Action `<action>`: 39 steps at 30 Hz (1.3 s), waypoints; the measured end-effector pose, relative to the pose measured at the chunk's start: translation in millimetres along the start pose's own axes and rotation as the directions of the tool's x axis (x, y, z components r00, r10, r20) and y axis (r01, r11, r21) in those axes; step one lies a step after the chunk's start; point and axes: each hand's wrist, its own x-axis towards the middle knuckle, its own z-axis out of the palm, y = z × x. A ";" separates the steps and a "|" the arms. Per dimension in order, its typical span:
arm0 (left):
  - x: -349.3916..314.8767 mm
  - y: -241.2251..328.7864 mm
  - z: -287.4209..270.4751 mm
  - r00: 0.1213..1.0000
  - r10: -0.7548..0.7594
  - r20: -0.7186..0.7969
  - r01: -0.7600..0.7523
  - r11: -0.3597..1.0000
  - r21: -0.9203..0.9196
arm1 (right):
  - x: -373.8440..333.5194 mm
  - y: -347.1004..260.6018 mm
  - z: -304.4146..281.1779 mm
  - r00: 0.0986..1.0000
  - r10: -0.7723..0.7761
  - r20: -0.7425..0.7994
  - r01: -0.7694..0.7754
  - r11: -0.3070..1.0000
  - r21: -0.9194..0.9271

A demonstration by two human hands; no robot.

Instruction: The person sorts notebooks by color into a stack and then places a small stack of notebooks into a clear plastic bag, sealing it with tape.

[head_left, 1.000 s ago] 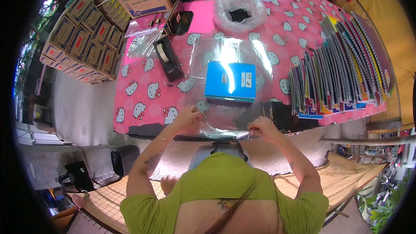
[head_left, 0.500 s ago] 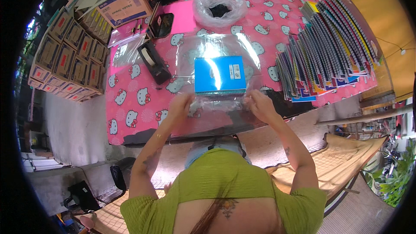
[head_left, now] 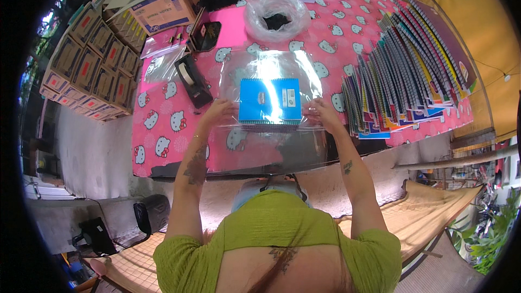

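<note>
A blue spiral notebook (head_left: 260, 103) lies on a clear plastic sheet (head_left: 230, 78) spread over the table, its coil edge facing me. Shiny film seems to overlap the cover, judging by the glare. Left of the notebook, my left hand (head_left: 221, 110) is closed on the plastic with bent fingers. On the other side, my right hand (head_left: 322, 115) pinches the sheet's right part. The near part of the plastic stretches toward the table's front edge. My fingertips are partly lost in the reflections.
Rows of spiral notebooks (head_left: 404, 70) fan out at right. A black tape dispenser (head_left: 194, 81) stands left of the plastic, near a dark tray (head_left: 209, 36). Behind is a roll of clear plastic (head_left: 252, 19). Cardboard boxes (head_left: 89, 70) are stacked left; an open carton (head_left: 163, 8) sits far left.
Both hands have shifted away from me, from the notebook's near corners to along its sides. The view has tilted slightly; the notebook and plastic still lie together.
</note>
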 end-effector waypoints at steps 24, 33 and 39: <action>8.2 -6.3 17.3 0.992 0.086 -0.087 -0.077 0.993 0.093 | 5.2 11.5 0.1 0.996 0.049 -0.071 -0.055 0.995 -0.082; -1.2 35.7 -13.1 0.980 0.105 -0.168 -0.045 0.944 0.326 | -62.4 14.6 137.4 0.706 -0.658 0.262 0.365 0.022 -0.931; 113.3 78.4 73.0 0.686 0.712 0.149 -0.522 0.339 0.783 | -49.7 36.2 153.7 0.814 -0.510 0.278 0.309 -0.023 -0.951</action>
